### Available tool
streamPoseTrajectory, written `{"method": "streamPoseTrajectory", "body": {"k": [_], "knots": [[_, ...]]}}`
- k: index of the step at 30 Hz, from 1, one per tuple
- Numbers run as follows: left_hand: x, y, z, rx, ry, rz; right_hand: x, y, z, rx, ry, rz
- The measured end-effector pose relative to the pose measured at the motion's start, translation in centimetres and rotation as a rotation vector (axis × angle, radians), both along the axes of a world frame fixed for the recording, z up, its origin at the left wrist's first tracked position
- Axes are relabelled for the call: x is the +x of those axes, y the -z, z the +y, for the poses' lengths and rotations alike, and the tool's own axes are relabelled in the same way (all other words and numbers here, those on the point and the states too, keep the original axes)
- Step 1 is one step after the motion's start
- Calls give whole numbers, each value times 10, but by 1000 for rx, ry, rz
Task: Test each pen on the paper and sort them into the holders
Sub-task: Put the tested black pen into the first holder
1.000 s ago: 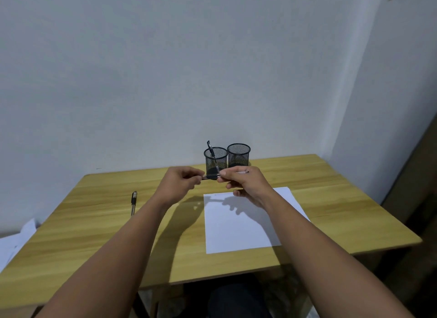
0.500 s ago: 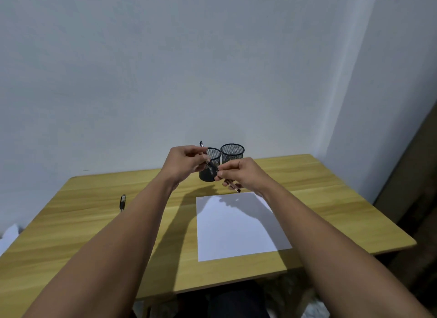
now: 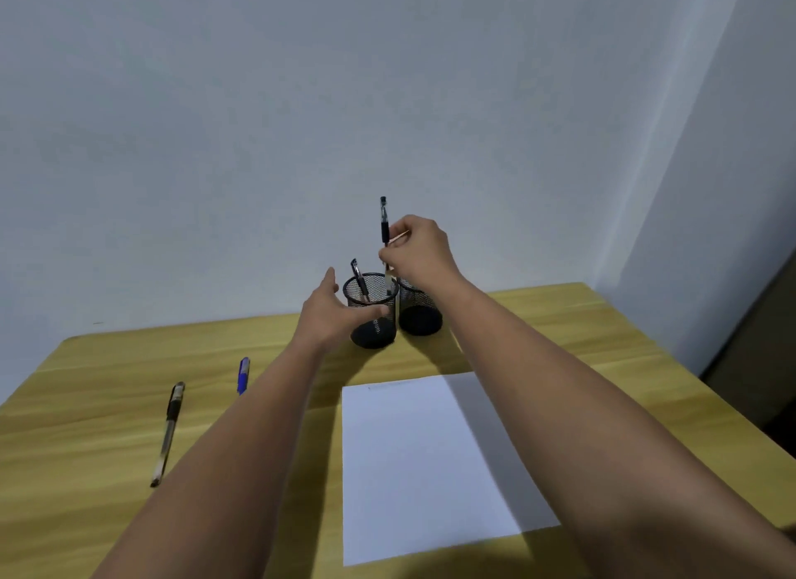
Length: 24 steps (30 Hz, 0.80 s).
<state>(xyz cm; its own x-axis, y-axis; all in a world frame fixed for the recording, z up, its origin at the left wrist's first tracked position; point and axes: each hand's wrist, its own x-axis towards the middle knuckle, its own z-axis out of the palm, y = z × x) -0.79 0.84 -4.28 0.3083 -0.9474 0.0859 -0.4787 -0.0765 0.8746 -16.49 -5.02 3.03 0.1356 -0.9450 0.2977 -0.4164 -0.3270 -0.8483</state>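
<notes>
Two black mesh holders stand at the back of the wooden table: the left holder has one pen in it, the right holder looks empty. My right hand pinches a black-capped pen upright, its lower end inside the rim of the left holder. My left hand is open beside the left holder, thumb against its mesh wall. A white sheet of paper lies in front.
A black pen and a blue pen lie on the table to the left of my left forearm. A pale wall rises directly behind the holders. The table's right edge drops off near a dark surface.
My hands came apart. The right hand lifted the pen upright over the left holder, and the left hand opened and moved to the holder's side. The view tilted, showing the blue pen.
</notes>
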Motion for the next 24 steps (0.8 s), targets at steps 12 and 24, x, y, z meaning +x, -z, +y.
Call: {"method": "streamPoseTrajectory", "body": {"k": [12, 24], "knots": [[-1, 32, -23, -155, 0, 94, 20, 32, -21, 70, 75, 203], [15, -9, 15, -29, -2, -136, 30, 4, 11, 15, 79, 188]]}}
